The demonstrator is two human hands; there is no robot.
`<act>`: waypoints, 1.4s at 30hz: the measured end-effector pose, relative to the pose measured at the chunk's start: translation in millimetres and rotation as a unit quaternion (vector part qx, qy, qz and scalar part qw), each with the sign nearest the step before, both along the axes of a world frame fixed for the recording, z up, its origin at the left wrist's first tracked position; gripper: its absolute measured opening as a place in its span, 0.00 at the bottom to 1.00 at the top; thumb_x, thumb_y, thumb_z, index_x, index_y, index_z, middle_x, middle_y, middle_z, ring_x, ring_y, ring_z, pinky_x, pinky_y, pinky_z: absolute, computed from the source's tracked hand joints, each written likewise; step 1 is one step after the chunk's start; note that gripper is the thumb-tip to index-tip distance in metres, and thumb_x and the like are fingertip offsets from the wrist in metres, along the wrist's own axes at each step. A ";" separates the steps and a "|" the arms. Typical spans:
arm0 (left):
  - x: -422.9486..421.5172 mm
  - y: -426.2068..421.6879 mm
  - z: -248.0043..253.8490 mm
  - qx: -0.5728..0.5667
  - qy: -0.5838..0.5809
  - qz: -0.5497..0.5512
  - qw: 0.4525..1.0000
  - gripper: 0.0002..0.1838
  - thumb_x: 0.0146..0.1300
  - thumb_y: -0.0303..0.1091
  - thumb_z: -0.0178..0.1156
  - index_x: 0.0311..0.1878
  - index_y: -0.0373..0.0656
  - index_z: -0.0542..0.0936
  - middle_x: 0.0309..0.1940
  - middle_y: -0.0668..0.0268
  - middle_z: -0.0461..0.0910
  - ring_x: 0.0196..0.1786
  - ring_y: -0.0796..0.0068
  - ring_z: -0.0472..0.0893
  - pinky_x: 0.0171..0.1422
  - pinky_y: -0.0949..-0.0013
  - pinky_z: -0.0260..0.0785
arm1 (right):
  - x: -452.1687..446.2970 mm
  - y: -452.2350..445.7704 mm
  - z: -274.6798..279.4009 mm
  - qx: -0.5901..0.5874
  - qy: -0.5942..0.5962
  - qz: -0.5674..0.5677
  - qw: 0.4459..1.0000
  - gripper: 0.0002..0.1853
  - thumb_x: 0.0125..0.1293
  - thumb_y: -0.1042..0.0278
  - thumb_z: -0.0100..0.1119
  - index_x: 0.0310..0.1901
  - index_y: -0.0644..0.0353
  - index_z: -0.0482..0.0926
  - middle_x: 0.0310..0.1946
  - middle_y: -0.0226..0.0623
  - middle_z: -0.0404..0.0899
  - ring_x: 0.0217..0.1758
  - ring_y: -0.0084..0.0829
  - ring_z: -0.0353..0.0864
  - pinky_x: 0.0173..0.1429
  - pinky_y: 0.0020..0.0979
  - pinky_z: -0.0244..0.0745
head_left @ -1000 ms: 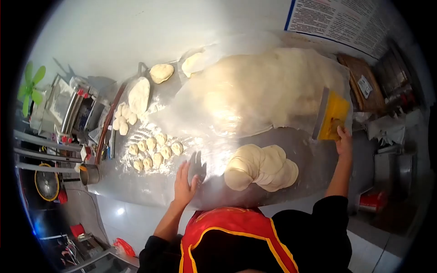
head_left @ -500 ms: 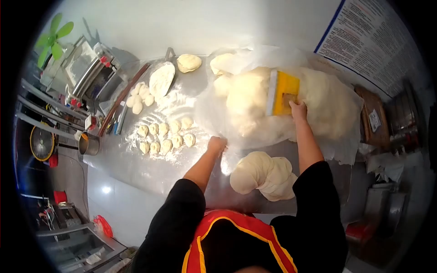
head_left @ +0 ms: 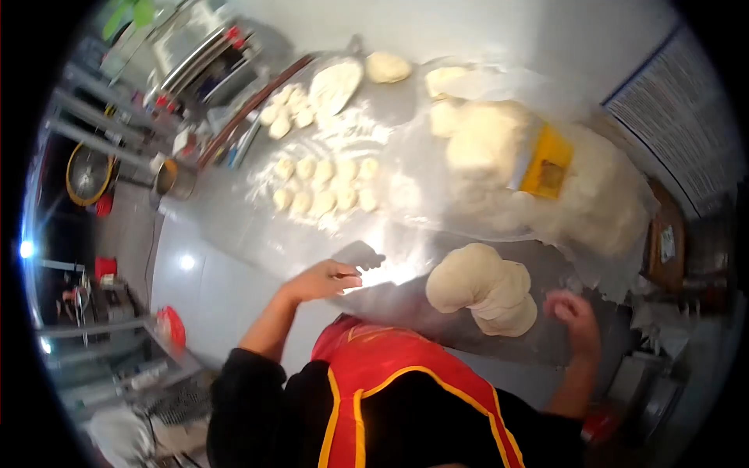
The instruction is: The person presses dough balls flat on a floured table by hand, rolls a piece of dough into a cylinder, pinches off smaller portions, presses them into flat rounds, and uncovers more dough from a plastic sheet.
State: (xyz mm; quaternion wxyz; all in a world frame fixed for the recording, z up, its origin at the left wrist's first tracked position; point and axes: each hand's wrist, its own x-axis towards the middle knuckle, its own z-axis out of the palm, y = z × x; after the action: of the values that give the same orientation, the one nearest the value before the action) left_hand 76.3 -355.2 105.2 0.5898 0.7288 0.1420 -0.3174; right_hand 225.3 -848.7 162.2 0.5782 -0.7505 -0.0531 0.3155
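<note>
My left hand [head_left: 326,280] hovers over the front edge of the metal table [head_left: 234,238], fingers apart and empty. On the right, my right hand [head_left: 568,307] is blurred, its fingers curled; whether they hold anything cannot be made out. Between the hands lies a stack of round flat dough sheets [head_left: 484,288], touched by neither. Farther back, the yellow scraper [head_left: 548,161] rests on the plastic sheet over a large mass of dough [head_left: 488,136]. Several small dough pieces [head_left: 322,203] sit in rows on flour left of centre.
At the back are a scoop of flour [head_left: 335,84], a round dough lump [head_left: 388,68] and a long rolling pin [head_left: 253,105]. A metal pot [head_left: 175,179] stands at the left edge, near a roller machine [head_left: 199,62]. A wooden board [head_left: 665,234] is far right.
My right hand has let go of the yellow scraper and come down beside the stacked dough. My left hand has come off the plastic sheet's edge toward me and opened. The view has shifted.
</note>
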 end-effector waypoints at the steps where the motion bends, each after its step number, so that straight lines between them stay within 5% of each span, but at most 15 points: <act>1: -21.6 8.9 13.7 -0.001 0.053 0.009 0.999 0.16 0.65 0.43 0.61 0.43 0.38 0.83 0.36 0.66 0.83 0.40 0.76 0.79 0.44 0.67 0.72 | -15.7 -11.1 -4.7 0.031 0.042 0.014 0.999 0.12 0.63 0.73 0.55 0.47 0.65 0.80 0.34 0.35 0.82 0.40 0.24 0.79 0.48 0.29 0.74; 3: -67.9 26.7 20.5 0.064 0.124 -0.085 0.987 0.15 0.62 0.44 0.62 0.40 0.41 0.85 0.33 0.66 0.84 0.37 0.74 0.80 0.43 0.65 0.72 | -51.1 -15.8 -19.6 -0.035 0.234 0.121 0.964 0.11 0.66 0.68 0.57 0.41 0.68 0.82 0.40 0.41 0.83 0.48 0.28 0.79 0.55 0.29 0.73; 5: -125.8 41.8 0.3 0.180 0.154 -0.290 0.927 0.14 0.59 0.45 0.65 0.40 0.46 0.86 0.28 0.68 0.83 0.33 0.73 0.79 0.39 0.66 0.72 | -102.3 -26.1 -59.2 -0.253 0.231 0.378 0.860 0.14 0.66 0.67 0.56 0.46 0.68 0.81 0.44 0.42 0.82 0.52 0.29 0.78 0.58 0.31 0.71; 7: -231.2 59.6 -66.5 0.094 0.260 -0.263 0.924 0.14 0.56 0.45 0.66 0.40 0.48 0.87 0.32 0.67 0.85 0.34 0.73 0.81 0.37 0.65 0.73 | -142.5 -19.9 -90.1 -0.312 0.217 0.452 0.807 0.14 0.66 0.67 0.56 0.46 0.68 0.81 0.44 0.42 0.82 0.52 0.29 0.78 0.58 0.30 0.71; 8: -232.9 42.4 -27.4 0.062 0.373 -0.189 0.906 0.13 0.57 0.43 0.66 0.43 0.49 0.87 0.36 0.68 0.85 0.37 0.75 0.81 0.38 0.66 0.75 | -158.0 -16.0 -100.9 -0.306 0.216 0.416 0.829 0.14 0.66 0.67 0.56 0.46 0.68 0.81 0.44 0.41 0.82 0.52 0.28 0.78 0.58 0.30 0.72; 9: -283.5 43.6 -54.7 -0.019 0.362 -0.099 0.927 0.14 0.59 0.42 0.65 0.46 0.50 0.86 0.38 0.68 0.85 0.40 0.77 0.80 0.42 0.67 0.76 | -168.5 -10.7 -106.5 -0.298 0.214 0.385 0.847 0.14 0.66 0.67 0.56 0.46 0.68 0.81 0.43 0.41 0.82 0.51 0.28 0.78 0.58 0.30 0.72; 12: -356.9 25.8 -76.9 -0.020 0.242 -0.057 0.968 0.13 0.62 0.40 0.62 0.49 0.49 0.85 0.37 0.71 0.84 0.41 0.81 0.79 0.48 0.74 0.72 | -192.4 9.0 -111.8 -0.271 0.197 0.285 0.898 0.14 0.66 0.66 0.56 0.46 0.68 0.81 0.43 0.41 0.82 0.51 0.28 0.78 0.57 0.30 0.72; 19: -333.1 111.8 -64.7 -0.017 0.307 -0.152 0.939 0.11 0.63 0.34 0.57 0.45 0.43 0.83 0.34 0.73 0.83 0.39 0.82 0.77 0.48 0.71 0.70 | -264.7 79.6 -105.2 -0.256 0.152 0.116 0.947 0.13 0.67 0.66 0.56 0.45 0.68 0.81 0.42 0.39 0.82 0.49 0.26 0.78 0.56 0.29 0.72; 24: -353.2 172.4 -65.1 -0.047 0.194 -0.198 0.960 0.13 0.63 0.37 0.60 0.48 0.43 0.82 0.37 0.70 0.85 0.41 0.79 0.78 0.49 0.68 0.70 | -321.7 142.4 -91.9 -0.261 0.142 0.036 0.954 0.13 0.67 0.66 0.57 0.45 0.67 0.80 0.41 0.38 0.82 0.48 0.25 0.79 0.55 0.29 0.73; 30: -437.8 169.3 -76.0 -0.110 0.252 -0.030 0.961 0.14 0.62 0.37 0.61 0.48 0.41 0.82 0.38 0.69 0.85 0.42 0.78 0.78 0.49 0.68 0.70 | -349.6 194.9 -91.1 -0.273 0.103 0.019 0.956 0.13 0.67 0.66 0.57 0.45 0.67 0.80 0.40 0.37 0.82 0.47 0.24 0.79 0.55 0.28 0.73; 42: -447.3 97.8 -95.3 -0.112 0.246 0.082 0.959 0.14 0.61 0.36 0.63 0.47 0.39 0.82 0.38 0.69 0.85 0.42 0.77 0.78 0.50 0.68 0.70 | -348.7 197.4 -108.2 -0.273 -0.009 0.043 0.961 0.12 0.67 0.65 0.57 0.44 0.66 0.80 0.38 0.35 0.82 0.44 0.22 0.79 0.53 0.27 0.74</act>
State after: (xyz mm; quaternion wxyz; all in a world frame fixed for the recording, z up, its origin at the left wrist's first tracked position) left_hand -370.9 -257.3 9.9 0.6386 0.5435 0.3057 -0.4510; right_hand -123.5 -651.3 54.0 0.3365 -0.8796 -0.0022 0.3362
